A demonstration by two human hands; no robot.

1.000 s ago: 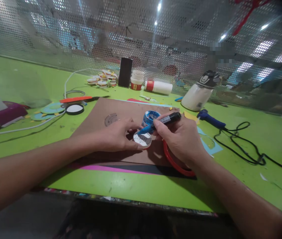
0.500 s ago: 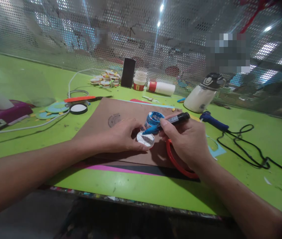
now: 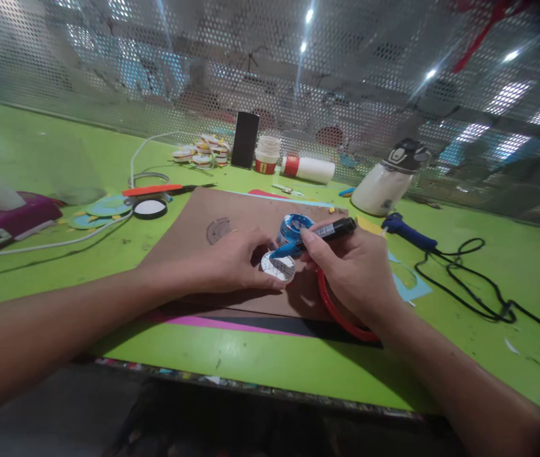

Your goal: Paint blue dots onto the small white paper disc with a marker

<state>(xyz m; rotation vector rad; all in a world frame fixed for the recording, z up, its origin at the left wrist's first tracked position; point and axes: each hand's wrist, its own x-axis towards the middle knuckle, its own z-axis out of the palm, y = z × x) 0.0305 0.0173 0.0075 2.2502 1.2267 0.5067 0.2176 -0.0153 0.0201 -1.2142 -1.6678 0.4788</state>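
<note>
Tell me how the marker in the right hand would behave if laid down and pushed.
The marker would probably roll, since its barrel looks round. It is likely stiff: it lies tilted in the right hand with no visible bend. It seems fairly light, judging by its slim body, though its weight cannot be seen.

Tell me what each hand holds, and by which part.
The right hand grips a black-and-blue marker pen around its middle; the left hand holds a small round white disc by its edge.
</note>
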